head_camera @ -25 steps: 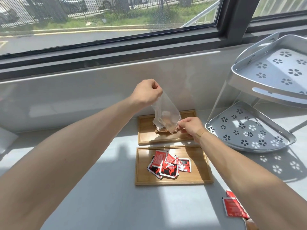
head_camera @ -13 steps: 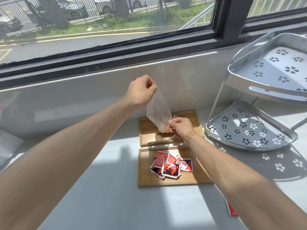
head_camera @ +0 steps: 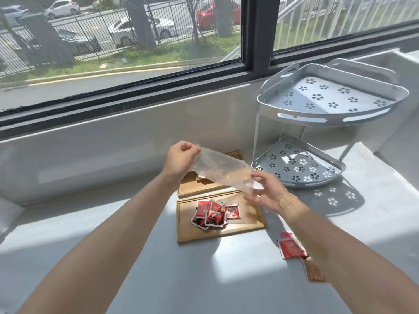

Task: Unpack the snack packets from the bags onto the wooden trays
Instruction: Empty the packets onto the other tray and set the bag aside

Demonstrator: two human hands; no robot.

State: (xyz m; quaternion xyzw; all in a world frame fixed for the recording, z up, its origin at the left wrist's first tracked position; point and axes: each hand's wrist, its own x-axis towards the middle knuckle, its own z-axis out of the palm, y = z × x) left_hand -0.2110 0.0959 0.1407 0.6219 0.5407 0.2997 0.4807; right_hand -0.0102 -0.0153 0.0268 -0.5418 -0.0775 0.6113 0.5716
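While the left hand (head_camera: 181,158) pinches one end of a clear plastic bag (head_camera: 223,172) between curled fingers and thumb, the right hand (head_camera: 267,191) meets the bag's opposite end with spread, mostly straight fingers, the thumb and forefinger tips touching the plastic edge; whether they actually nip it cannot be told. Stretched between the two sets of fingers, the bag lies nearly flat in the air, its long axis running from the left fingers down and rightward to the right fingertips. It hangs above the far wooden tray (head_camera: 192,189), where a few pale packets (head_camera: 200,177) peek out just below the left fingers, partly hidden by the bag. Directly beneath the right fingertips sits the near wooden tray (head_camera: 249,220), holding a heap of red snack packets (head_camera: 213,215). Nearer the person than the right fingers, two more red packets (head_camera: 291,247) and a brownish packet (head_camera: 314,271) lie on the grey counter (head_camera: 113,223). Beyond the right fingers stands a white two-tier corner shelf (head_camera: 317,105) with flower-shaped holes.
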